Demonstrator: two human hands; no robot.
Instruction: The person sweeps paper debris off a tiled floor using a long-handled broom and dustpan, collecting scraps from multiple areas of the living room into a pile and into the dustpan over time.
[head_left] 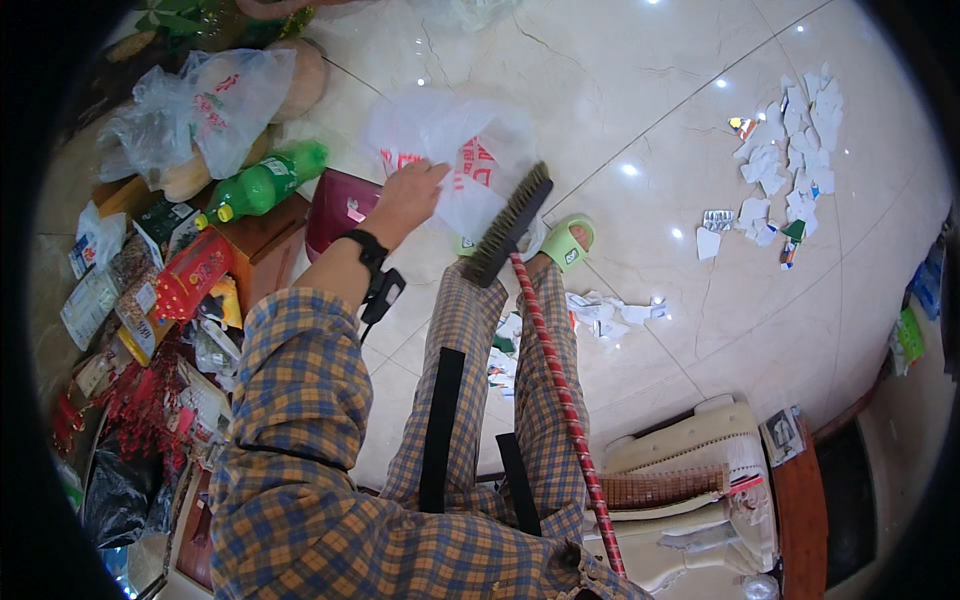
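bag [450,125]: thin plastic | broom bristles [505,220]: rough | floor [620,110]: smooth, glossy | scraps [822,115]: paper

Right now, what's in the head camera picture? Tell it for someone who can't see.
A person's left hand is at a white plastic bag with red print, beside a red-handled broom. Torn paper scraps litter the tiled floor on the right, and a green bottle lies among clutter on the left.

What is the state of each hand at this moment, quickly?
Left hand: at the white plastic bag; whether it grips cannot be told.
Right hand: not in view, so cannot be told.
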